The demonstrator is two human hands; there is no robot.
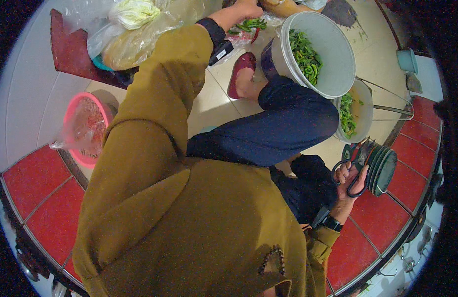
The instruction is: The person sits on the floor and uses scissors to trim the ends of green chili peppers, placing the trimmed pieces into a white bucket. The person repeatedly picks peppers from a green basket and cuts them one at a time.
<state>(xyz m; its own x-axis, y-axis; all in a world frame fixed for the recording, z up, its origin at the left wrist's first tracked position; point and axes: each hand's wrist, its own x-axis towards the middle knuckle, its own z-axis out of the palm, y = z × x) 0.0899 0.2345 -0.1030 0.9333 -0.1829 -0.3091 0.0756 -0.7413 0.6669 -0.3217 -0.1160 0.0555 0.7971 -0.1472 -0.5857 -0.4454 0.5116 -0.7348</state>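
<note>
My left hand (247, 10) is at the top edge, partly cut off, just above a small bunch of green leaves (251, 24) and a red chili pepper (255, 36); its fingertips are unclear. On the right, my right hand (349, 180) has its fingers through the black handle loops of scissors (353, 169). Beside those scissors is a stack of dark green dishes (381, 170). A white bucket (335, 48) with leafy greens (307, 55) stands in front of my knee. Next to it, a smaller tub (364, 111) holds greens in liquid.
A pink basin (70, 130) with reddish contents and plastic film stands at left. Clear plastic bags (132, 48) and a napa cabbage (134, 14) lie at upper left. A metal rack handle (394, 108) extends beside the tub. Red tiles (374, 226) edge the raised surface.
</note>
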